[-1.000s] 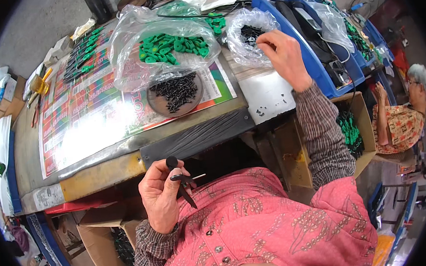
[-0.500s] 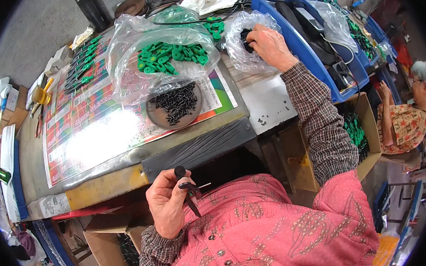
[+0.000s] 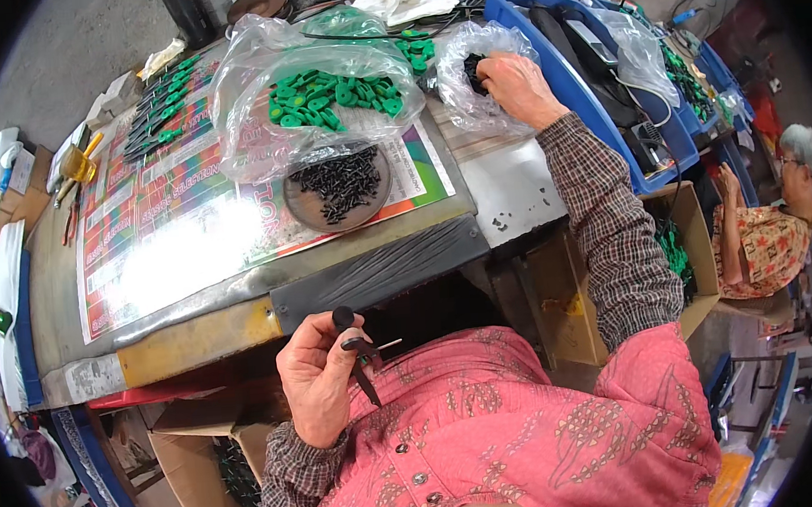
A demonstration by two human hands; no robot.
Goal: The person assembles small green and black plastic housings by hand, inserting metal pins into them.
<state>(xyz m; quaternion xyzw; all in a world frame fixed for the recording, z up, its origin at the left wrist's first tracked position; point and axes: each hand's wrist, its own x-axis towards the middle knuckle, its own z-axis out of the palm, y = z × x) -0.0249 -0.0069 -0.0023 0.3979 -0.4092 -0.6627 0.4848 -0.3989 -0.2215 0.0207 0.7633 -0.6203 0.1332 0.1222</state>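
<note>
Desk (image 3: 55, 287): printed sheet (image 3: 132, 235), round dish (image 3: 307, 211) of small black pieces (image 3: 347, 184).
Left hand (image 3: 319, 387): fingers pinching a black knobbed part (image 3: 365, 377), before the pink shirt (image 3: 530, 414).
Part's long axis: steep, knob (image 3: 343, 317) up, tapered end (image 3: 374, 397) down and slightly right; metal pin (image 3: 391, 344) points right.
Right hand (image 3: 521, 87): in the clear plastic bag (image 3: 460, 104); fingers' gap, I can't tell.

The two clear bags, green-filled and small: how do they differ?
The green-filled bag is larger than the small bag. The green-filled bag holds green pieces; the small bag, black pieces. The right hand is at the small bag's mouth; no hand touches the green-filled bag. Both are crumpled, clear plastic.
</note>
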